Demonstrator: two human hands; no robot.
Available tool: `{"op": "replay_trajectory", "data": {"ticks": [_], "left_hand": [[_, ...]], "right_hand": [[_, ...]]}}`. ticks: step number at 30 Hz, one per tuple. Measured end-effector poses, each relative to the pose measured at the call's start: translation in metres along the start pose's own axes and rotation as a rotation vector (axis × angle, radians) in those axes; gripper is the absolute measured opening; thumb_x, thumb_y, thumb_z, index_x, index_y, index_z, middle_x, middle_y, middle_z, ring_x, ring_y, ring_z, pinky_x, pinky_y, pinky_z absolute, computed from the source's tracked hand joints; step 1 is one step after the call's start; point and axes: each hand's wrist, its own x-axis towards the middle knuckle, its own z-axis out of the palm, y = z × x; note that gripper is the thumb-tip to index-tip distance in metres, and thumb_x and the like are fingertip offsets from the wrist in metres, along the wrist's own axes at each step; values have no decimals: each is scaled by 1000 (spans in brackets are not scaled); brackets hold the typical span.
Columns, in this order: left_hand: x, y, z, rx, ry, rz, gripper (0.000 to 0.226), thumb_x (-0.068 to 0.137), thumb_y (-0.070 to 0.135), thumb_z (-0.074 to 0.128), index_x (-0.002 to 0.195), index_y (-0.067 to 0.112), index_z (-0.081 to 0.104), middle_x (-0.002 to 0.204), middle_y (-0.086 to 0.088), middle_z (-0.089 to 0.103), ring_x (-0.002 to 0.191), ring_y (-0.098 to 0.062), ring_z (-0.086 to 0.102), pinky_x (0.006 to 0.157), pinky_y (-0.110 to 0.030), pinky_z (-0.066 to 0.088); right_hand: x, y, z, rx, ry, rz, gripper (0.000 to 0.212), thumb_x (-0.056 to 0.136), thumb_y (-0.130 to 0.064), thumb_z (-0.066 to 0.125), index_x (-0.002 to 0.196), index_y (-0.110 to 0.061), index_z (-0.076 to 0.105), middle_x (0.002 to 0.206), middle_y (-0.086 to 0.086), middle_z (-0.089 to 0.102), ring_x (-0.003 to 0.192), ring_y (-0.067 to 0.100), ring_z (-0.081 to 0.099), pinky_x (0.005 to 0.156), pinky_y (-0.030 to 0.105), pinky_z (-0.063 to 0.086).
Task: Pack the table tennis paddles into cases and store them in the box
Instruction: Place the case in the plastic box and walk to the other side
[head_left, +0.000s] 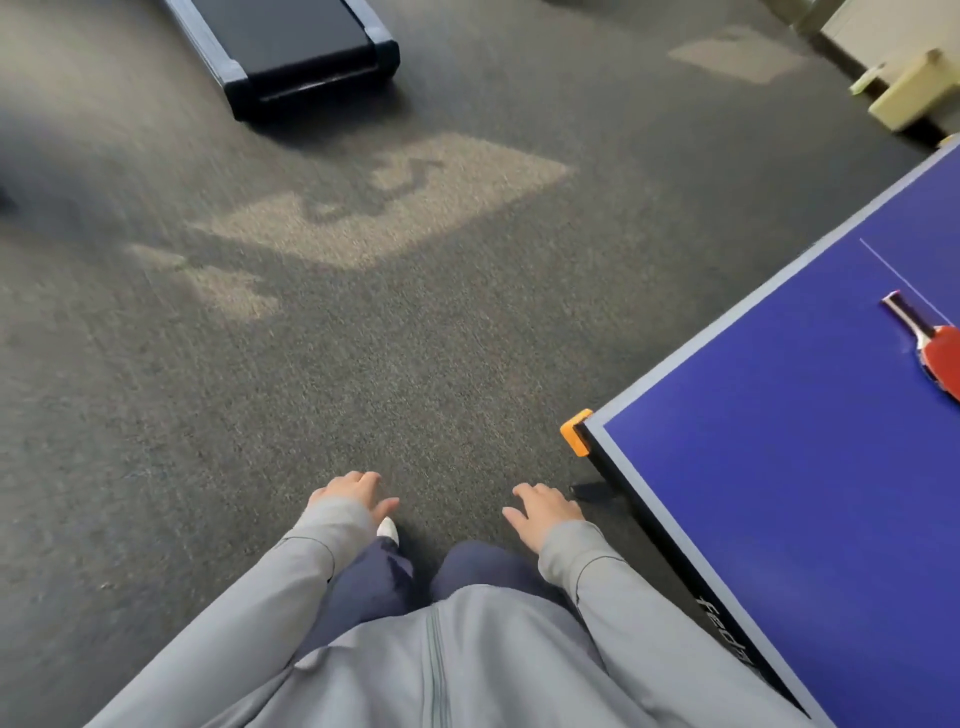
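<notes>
Hanging loose and empty, left hand (353, 493) and right hand (543, 512); paddle (930, 348) cut off at frame edge.

A single wide-angle view looked from the person's head, forward and steeply down along the torso to the carpeted floor (415, 338). It sat close above the hands, low in the middle of the frame. The blue surface (805, 493) cut in at the right edge; a dark platform (291, 47) lay far off, top left.
</notes>
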Motion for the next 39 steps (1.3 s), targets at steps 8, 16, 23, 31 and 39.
{"op": "replay_trajectory", "data": {"ticks": [8, 16, 23, 31, 39], "left_hand": [[74, -27, -92, 58, -15, 37, 52, 95, 52, 37, 136, 20, 39, 136, -2, 46, 128, -23, 42, 103, -37, 36], [170, 17, -188, 161, -32, 91, 52, 94, 52, 38, 135, 20, 40, 138, -3, 45, 128, -24, 42, 104, -37, 36], [234, 89, -272, 239, -52, 204, 58, 95, 50, 39, 145, 22, 27, 147, -1, 36, 134, -23, 37, 108, -37, 33], [301, 197, -321, 353, -92, 417, 57, 93, 53, 40, 140, 20, 35, 143, -1, 41, 133, -23, 38, 108, -38, 33], [396, 301, -385, 436, -167, 560, 56, 95, 49, 40, 143, 22, 32, 147, -1, 37, 134, -23, 36, 110, -38, 30]], "right_hand": [[66, -70, -72, 72, 37, -6, 44, 98, -43, 36, 136, -21, 40, 138, 7, 46, 130, 27, 39, 102, 41, 34], [156, -51, -147, 216, 55, 99, 45, 97, -44, 36, 136, -22, 39, 137, 6, 47, 130, 26, 39, 103, 41, 34], [194, -3, -206, 528, 93, 266, 45, 97, -42, 39, 137, -22, 38, 137, 4, 51, 129, 25, 43, 105, 39, 34], [211, 54, -241, 768, 126, 471, 46, 97, -43, 39, 138, -22, 38, 138, 2, 49, 128, 26, 45, 105, 37, 35], [270, 100, -311, 872, 122, 623, 47, 97, -43, 38, 138, -21, 37, 138, 3, 49, 127, 25, 45, 105, 38, 37]]}}
